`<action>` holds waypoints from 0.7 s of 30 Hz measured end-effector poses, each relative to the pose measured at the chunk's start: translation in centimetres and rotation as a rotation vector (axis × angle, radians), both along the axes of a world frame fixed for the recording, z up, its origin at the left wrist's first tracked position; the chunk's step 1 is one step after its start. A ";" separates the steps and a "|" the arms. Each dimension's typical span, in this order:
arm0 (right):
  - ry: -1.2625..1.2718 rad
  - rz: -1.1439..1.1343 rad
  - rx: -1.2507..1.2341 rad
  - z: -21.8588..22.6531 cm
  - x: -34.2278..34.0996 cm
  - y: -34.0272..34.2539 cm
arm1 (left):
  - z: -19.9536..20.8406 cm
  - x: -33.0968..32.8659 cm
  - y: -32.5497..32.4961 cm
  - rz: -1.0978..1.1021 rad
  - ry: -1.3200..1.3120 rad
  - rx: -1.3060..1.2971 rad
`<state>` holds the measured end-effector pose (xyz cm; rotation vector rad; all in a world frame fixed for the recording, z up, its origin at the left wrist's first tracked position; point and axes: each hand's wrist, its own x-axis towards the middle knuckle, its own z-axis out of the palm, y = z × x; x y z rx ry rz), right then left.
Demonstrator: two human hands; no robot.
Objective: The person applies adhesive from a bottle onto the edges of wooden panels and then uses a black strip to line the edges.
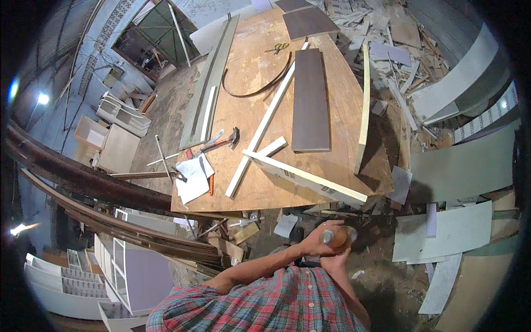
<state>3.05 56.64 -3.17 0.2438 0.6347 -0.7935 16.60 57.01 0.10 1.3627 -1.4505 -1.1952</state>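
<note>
In front of my shirt, just off the table's near edge, I hold an amber-brown bottle-like container with a pale round end. My left hand is wrapped round its left and upper side. Below it, my right hand closes round the lower side. The fingers partly cover it, so its full shape is hidden. On the worktable lie a dark brown board, a long white strip and a white-edged panel standing on edge near the front.
A claw hammer, white paper and an orange-handled tool lie at the table's left. A curved dark strip lies farther back. A rusty beam runs along the left. Offcuts litter the right floor.
</note>
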 end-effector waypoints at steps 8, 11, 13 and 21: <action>-0.091 0.445 -0.215 2.3 7.7 2.1 | 0.9 9.3 5.1 0.406 0.339 -0.118; 0.200 0.627 -0.656 -5.0 9.4 2.8 | 4.2 15.5 7.3 0.661 0.167 -0.178; 0.551 0.832 -0.759 -4.5 10.5 2.4 | 5.5 20.8 11.2 0.870 0.081 -0.158; 1.354 0.951 -0.325 -19.4 -4.4 6.6 | 6.9 43.0 11.7 1.237 -0.184 -0.439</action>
